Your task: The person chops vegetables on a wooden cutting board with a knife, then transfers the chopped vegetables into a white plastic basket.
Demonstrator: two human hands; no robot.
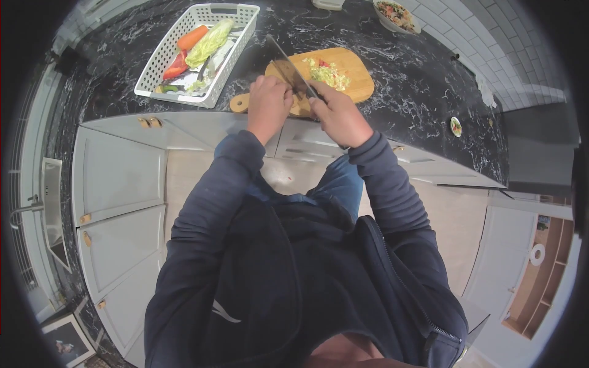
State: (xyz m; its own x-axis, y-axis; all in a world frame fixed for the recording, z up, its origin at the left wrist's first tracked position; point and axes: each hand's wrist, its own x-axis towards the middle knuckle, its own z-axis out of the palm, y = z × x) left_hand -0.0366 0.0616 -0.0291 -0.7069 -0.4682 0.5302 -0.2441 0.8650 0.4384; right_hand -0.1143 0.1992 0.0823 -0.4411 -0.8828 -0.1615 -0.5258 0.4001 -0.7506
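My right hand (339,115) is wrapped round the handle of a kitchen knife (287,63), whose broad blade slants up and left over the wooden cutting board (360,69). My left hand (270,103) is closed at the board's near left part, beside the blade, with its fingers curled; whatever they hold is hidden. Right of the blade lies a pile of chopped pale green vegetable (331,76) with a few red bits. The board's handle (239,103) sticks out to the left of my left hand.
A white perforated basket (244,30) at the upper left holds a carrot (192,37), leafy cabbage (210,44) and a red pepper piece (176,65). A bowl of mixed food (397,16) stands at the back. A small dish (456,127) sits on the right of the dark counter (417,92).
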